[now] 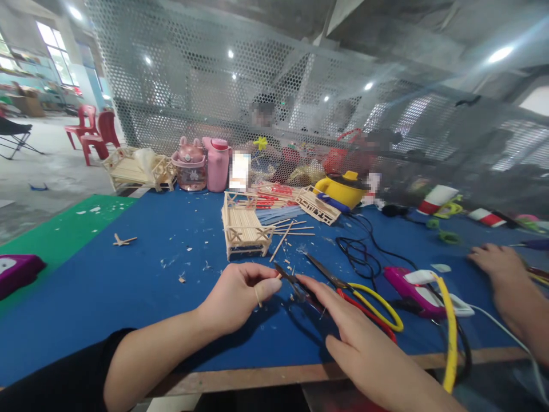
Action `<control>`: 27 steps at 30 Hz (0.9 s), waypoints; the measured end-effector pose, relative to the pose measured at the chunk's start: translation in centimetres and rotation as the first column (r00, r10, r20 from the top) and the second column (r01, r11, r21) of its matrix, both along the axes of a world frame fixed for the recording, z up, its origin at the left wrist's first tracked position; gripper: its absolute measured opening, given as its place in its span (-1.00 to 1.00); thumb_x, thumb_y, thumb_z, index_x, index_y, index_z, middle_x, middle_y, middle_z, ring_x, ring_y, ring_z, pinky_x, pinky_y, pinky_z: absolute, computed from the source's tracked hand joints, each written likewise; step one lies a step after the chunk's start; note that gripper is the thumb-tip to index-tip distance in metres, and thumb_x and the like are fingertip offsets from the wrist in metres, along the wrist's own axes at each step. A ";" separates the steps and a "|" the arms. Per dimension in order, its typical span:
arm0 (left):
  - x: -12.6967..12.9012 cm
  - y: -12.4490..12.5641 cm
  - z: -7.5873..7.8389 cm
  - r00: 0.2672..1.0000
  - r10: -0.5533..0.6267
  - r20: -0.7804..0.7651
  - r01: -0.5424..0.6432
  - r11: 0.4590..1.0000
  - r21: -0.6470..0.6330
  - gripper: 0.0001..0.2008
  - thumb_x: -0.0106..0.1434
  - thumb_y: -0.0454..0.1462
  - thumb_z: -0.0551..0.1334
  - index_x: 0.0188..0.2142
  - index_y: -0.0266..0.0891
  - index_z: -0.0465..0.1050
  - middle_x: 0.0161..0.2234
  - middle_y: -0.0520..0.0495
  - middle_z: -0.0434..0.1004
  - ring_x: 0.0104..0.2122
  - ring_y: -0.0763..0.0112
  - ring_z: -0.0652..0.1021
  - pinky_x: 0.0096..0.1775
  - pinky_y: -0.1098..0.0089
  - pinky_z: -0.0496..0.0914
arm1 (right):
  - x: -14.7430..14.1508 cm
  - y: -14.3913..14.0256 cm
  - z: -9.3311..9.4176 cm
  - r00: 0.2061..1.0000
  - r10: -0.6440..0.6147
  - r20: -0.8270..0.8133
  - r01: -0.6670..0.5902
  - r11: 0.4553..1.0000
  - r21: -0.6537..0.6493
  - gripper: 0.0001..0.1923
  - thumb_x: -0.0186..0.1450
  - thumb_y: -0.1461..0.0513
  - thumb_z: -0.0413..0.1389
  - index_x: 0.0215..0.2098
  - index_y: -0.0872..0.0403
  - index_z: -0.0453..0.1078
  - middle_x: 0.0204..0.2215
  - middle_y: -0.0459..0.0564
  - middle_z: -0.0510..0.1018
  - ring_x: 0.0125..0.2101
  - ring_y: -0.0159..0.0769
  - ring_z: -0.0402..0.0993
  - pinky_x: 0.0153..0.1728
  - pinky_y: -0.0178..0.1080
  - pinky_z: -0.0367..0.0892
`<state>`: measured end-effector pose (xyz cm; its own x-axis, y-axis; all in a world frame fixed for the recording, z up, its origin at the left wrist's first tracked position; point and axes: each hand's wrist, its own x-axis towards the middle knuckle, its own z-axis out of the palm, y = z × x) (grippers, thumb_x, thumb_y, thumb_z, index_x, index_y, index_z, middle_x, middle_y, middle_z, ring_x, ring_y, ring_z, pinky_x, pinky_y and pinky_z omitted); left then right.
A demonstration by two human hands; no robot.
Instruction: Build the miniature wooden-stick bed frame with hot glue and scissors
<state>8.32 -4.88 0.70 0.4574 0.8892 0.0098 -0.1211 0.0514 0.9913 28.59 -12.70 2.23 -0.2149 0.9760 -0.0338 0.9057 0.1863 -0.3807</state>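
My left hand point(242, 292) pinches a short wooden stick point(259, 294) between thumb and fingers, its lower end sticking out below. In my right hand point(354, 326) is a dark cutting tool like scissors point(291, 278), its blades pointing at the left fingertips; the handles are mostly hidden. Just past the right fingers lies a pair of large scissors point(345, 284) with yellow and red handles. Ahead of my hands stands a miniature wooden bed point(246, 226) made of sticks, with loose sticks point(294, 230) beside it.
A second stick piece point(319, 206) leans near a yellow pot point(343, 191). A purple power strip point(414, 292) with a yellow cable point(450, 337) lies at right, by another person's hand point(500, 263). Pink bottles point(218, 166) and a larger stick bed point(139, 169) stand before a perforated metal screen point(206, 74).
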 end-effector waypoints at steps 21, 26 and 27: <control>-0.4 -0.1 -0.3 0.973 -0.133 -0.191 0.184 0.942 0.282 -0.68 0.29 -0.14 0.06 -0.47 -0.28 0.41 -0.53 0.02 0.35 -0.49 0.47 0.34 -0.38 0.46 0.26 | -1.0 0.6 -0.9 0.983 0.044 -0.179 -0.009 0.981 0.193 -0.34 0.05 0.41 -0.05 0.14 0.03 0.25 -0.01 0.08 0.47 -0.01 -0.09 0.40 -0.03 -0.09 0.35; -0.6 0.1 -0.1 0.973 -0.183 -0.144 0.214 0.948 0.236 -0.67 0.29 -0.12 0.08 -0.44 -0.31 0.43 -0.52 0.00 0.41 -0.52 0.52 0.36 -0.41 0.49 0.29 | -2.0 0.7 0.0 0.847 0.007 -0.531 -0.066 0.993 -0.093 -0.56 0.07 0.41 -0.05 -0.11 0.04 0.39 -0.38 -0.06 0.49 -0.27 -0.25 0.42 -0.21 -0.22 0.39; -0.6 0.1 0.0 0.971 -0.197 -0.133 0.223 0.949 0.225 -0.67 0.29 -0.11 0.08 -0.42 -0.32 0.44 -0.51 -0.01 0.42 -0.52 0.52 0.36 -0.41 0.49 0.30 | -2.1 0.7 -0.2 0.793 -0.039 -0.607 -0.090 0.979 -0.181 -0.61 0.07 0.40 -0.03 -0.17 0.05 0.40 -0.45 -0.10 0.44 -0.39 -0.33 0.39 -0.33 -0.29 0.38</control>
<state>7.69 -4.76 0.70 0.6436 0.7508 0.1485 -0.0254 -0.1729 0.9846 26.52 -12.00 2.02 -0.2790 0.9576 -0.0719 0.4726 0.0718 -0.8783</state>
